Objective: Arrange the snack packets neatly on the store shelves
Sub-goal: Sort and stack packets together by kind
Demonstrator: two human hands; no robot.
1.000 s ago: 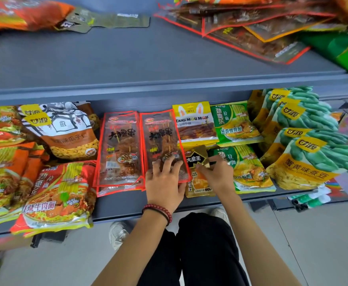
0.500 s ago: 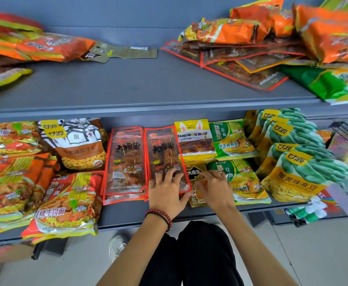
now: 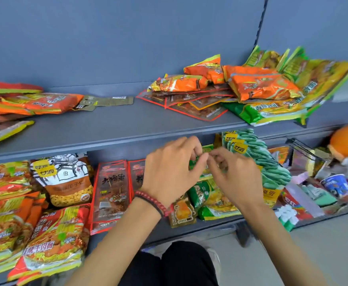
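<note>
The left hand (image 3: 173,170) and right hand (image 3: 237,178) were held together, fingers (image 3: 186,144) curled, tips nearly met at a green packet (image 3: 207,148) just behind them (a pinch could not be told). If it were tugged carelessly, packets (image 3: 210,199) below the fingers might be dragged off the shelf (image 3: 165,228).

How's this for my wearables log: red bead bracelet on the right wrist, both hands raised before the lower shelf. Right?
No. The head view shows the red bead bracelet on the left wrist; left hand and right hand are raised before the lower shelf.
</note>
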